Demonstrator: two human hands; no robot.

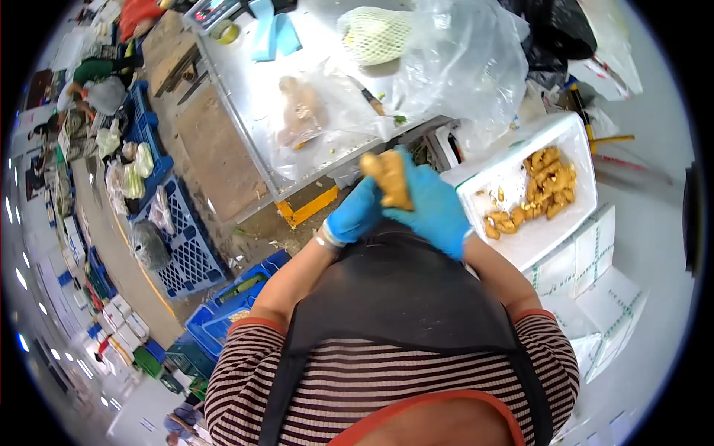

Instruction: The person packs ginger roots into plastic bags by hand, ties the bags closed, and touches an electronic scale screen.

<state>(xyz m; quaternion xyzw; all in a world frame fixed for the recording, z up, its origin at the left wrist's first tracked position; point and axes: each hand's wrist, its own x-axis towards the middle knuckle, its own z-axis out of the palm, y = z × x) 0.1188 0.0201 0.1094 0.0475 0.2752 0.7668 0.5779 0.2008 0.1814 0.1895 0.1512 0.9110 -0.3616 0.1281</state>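
Note:
A knobbly piece of ginger (390, 178) is held up in front of my apron, between my two blue-gloved hands. My right hand (433, 208) is closed around its right side. Against its lower left side, my left hand (355, 212) grips with bent fingers that are partly hidden. More ginger (549, 182) lies in a white foam box (522, 256) to my right. Beyond my hands, a clear plastic bag with pale contents (301, 111) lies on the metal table (245, 97), with a knife (372, 102) beside it.
On the table are a net-wrapped pale vegetable (375, 35), a large clear plastic sheet (468, 67), blue strips (274, 36) and a roll of tape (224, 32). Blue crates (182, 245) stand on the left. Foam boxes (595, 297) are at right. Other people (104, 93) are far left.

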